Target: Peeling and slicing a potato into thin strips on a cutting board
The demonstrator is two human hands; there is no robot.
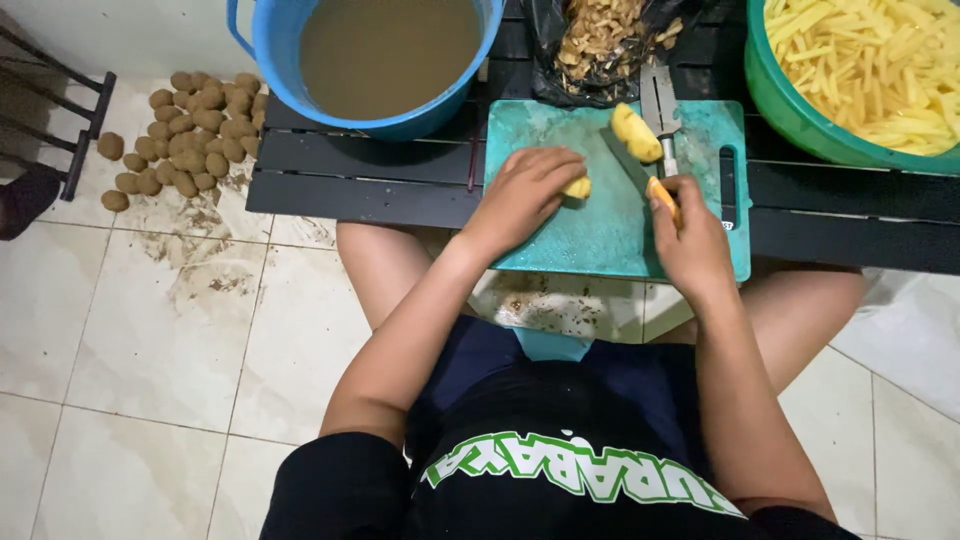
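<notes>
your left hand (525,190) lies flat on the teal cutting board (580,235), its grip closed down over a peeled yellow potato piece (577,187) that peeks out at the fingertips. your right hand (690,235) has its grip clamped on the orange handle of a knife (640,178), whose dark blade slants up and left across the board, just beside the piece under your left hand. a second peeled potato half (637,132) rests against the far end of the blade, near the top edge of the board. a metal peeler (660,110) lies just behind it, half on the board.

the board sits on a dark slatted desk (360,170) and overhangs its near edge above your knees. to the left on the desk stands a blue bucket (270,40) of murky brown water. behind the board a black bag (560,60) holds potato peelings. at the right a green basin (800,115) is heaped with pale cut potato sticks (880,60). on the tiled floor (150,340) at the far left lies a pile of unpeeled brown potatoes (190,130), with dirt smeared on the tiles near it.
</notes>
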